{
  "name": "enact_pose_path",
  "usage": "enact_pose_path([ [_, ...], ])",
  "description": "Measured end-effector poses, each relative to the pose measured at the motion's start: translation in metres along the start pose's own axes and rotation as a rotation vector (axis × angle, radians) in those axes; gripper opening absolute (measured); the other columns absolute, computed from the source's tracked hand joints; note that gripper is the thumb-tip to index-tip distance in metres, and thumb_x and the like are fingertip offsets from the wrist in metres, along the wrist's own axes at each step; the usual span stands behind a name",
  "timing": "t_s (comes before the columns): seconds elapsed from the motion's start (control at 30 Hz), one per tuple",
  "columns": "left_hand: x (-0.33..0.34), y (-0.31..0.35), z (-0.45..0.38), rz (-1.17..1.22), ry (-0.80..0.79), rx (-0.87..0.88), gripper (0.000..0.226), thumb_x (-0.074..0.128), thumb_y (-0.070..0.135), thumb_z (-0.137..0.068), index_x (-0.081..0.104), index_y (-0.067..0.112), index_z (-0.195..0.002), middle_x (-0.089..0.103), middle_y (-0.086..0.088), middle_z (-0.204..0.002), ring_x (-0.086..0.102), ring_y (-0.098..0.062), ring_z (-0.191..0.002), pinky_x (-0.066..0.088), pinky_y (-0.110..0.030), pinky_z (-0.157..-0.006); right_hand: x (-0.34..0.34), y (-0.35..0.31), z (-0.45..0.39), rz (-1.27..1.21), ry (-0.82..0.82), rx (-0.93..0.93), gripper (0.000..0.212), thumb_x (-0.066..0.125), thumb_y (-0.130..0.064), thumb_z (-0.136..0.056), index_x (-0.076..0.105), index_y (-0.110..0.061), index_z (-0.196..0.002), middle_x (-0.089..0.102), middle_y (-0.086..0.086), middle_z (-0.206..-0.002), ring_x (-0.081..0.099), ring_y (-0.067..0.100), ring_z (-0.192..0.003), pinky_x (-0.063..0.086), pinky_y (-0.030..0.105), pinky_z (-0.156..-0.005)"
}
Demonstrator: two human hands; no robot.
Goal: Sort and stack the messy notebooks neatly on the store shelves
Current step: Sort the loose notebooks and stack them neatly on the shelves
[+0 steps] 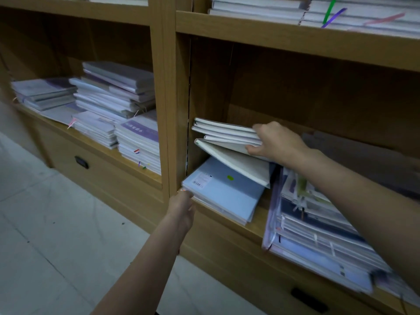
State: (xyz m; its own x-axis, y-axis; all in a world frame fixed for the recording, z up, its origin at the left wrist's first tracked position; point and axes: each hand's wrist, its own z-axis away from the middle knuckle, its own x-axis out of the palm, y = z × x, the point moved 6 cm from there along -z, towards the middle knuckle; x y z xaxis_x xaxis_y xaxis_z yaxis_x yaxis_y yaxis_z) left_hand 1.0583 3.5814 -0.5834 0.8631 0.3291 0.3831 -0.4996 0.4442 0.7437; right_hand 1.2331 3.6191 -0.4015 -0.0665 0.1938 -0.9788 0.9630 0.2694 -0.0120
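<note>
The fingertips of the left hand (pixel 181 209) are tucked under the near corner of the pale blue notebooks (pixel 223 193), so their grip cannot be made out. Part of those notebooks is covered by the white notebooks (pixel 229 142) lifted by the right hand (pixel 273 140), whose palm side is hidden. The large pile (pixel 318 226) on the right is partly masked by the right forearm, and its near right end is blurred and cut by the frame edge. The small label (pixel 200 179) cannot be read. The upper stacks (pixel 259 7) are cut off at the top, and the far wall of the shelf (pixel 306 92) is lost in shadow.
</note>
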Motion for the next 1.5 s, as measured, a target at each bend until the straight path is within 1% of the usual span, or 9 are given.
enact_pose_path([
  [0.07,0.004,0.004,0.000,-0.027,0.008,-0.008,0.023,0.037,-0.004,-0.094,0.049,0.000,-0.113,0.057,-0.015,-0.105,0.049,-0.015,-0.069,0.043,-0.019,-0.068,0.002,-0.002,0.004,0.039,0.009,-0.007,0.025,0.057,-0.033,-0.091,0.043,-0.014,-0.087,0.038,-0.003,-0.069,0.043,0.017,-0.065,0.023,0.027,-0.045],
  [0.3,0.036,0.037,0.018,-0.241,-0.092,0.129,0.036,0.036,-0.007,-0.091,0.058,0.015,-0.109,0.053,-0.005,-0.099,0.047,-0.023,-0.105,0.040,-0.040,-0.102,0.010,-0.008,0.010,0.141,0.021,-0.025,0.032,0.055,-0.039,-0.092,0.051,-0.010,-0.107,0.045,0.001,-0.079,0.045,0.019,-0.072,0.032,0.028,-0.059],
  [0.43,0.046,0.050,0.014,-0.045,-0.248,0.165,0.032,0.040,-0.003,-0.095,0.050,0.004,-0.125,0.061,-0.009,-0.100,0.058,-0.024,-0.105,0.051,-0.036,-0.087,0.009,-0.012,0.012,0.189,0.014,0.007,0.036,0.052,-0.039,-0.094,0.050,-0.010,-0.114,0.055,0.006,-0.091,0.049,0.022,-0.076,0.035,0.029,-0.064],
  [0.7,0.010,0.015,0.012,-0.072,-0.006,0.091,0.024,0.044,-0.002,-0.092,0.044,0.003,-0.115,0.049,-0.012,-0.087,0.052,-0.024,-0.076,0.048,-0.035,-0.071,0.100,-0.047,0.053,0.366,-0.182,0.062,0.041,0.047,-0.003,-0.090,0.040,0.004,-0.130,0.052,0.019,-0.123,0.052,0.033,-0.111,0.043,0.038,-0.077],
  [0.83,-0.001,0.032,0.036,-0.391,0.197,0.416,0.040,0.043,0.004,-0.093,0.043,0.005,-0.132,0.051,-0.012,-0.125,0.050,-0.028,-0.107,0.039,-0.033,-0.085,0.067,-0.035,0.086,0.272,-0.110,0.038,0.026,0.046,-0.002,-0.090,0.051,-0.002,-0.116,0.057,0.014,-0.114,0.056,0.033,-0.105,0.039,0.035,-0.069],
  [1.0,0.049,0.031,0.088,-0.544,0.137,0.662,0.036,0.040,0.006,-0.095,0.041,0.009,-0.132,0.038,-0.007,-0.136,0.045,-0.022,-0.118,0.037,-0.030,-0.097,-0.010,0.018,0.158,0.055,0.134,0.039,0.023,0.047,-0.011,-0.094,0.060,-0.002,-0.111,0.059,0.014,-0.116,0.057,0.032,-0.104,0.049,0.040,-0.083],
  [1.13,0.106,0.004,0.137,-0.689,0.002,0.925,0.035,0.044,0.002,-0.093,0.043,0.008,-0.127,0.039,-0.008,-0.132,0.043,-0.017,-0.115,0.034,-0.023,-0.086,-0.042,0.088,0.224,0.007,0.214,0.307,0.023,0.054,-0.013,-0.092,0.062,-0.004,-0.112,0.063,0.013,-0.112,0.059,0.031,-0.100,0.049,0.038,-0.078],
  [1.27,0.165,-0.037,0.181,-0.926,-0.167,1.204,0.040,0.047,0.001,-0.088,0.047,0.010,-0.127,0.045,-0.009,-0.128,0.044,-0.026,-0.117,0.037,-0.038,-0.098,-0.039,0.172,0.302,-0.054,0.034,0.610,0.053,0.062,-0.034,-0.088,0.049,-0.005,-0.131,0.048,0.015,-0.136,0.043,0.030,-0.126,0.035,0.035,-0.099],
  [1.5,0.238,-0.141,0.208,-1.667,-0.487,1.709,0.083,0.067,0.045,-0.077,0.027,0.024,-0.147,0.029,-0.010,-0.152,0.020,-0.032,-0.142,-0.004,-0.051,-0.112,-0.016,0.211,0.374,-0.113,0.089,0.626,0.081,0.050,-0.073,-0.076,0.039,-0.027,-0.141,0.038,0.001,-0.149,0.033,0.019,-0.137,0.020,0.039,-0.110],
])
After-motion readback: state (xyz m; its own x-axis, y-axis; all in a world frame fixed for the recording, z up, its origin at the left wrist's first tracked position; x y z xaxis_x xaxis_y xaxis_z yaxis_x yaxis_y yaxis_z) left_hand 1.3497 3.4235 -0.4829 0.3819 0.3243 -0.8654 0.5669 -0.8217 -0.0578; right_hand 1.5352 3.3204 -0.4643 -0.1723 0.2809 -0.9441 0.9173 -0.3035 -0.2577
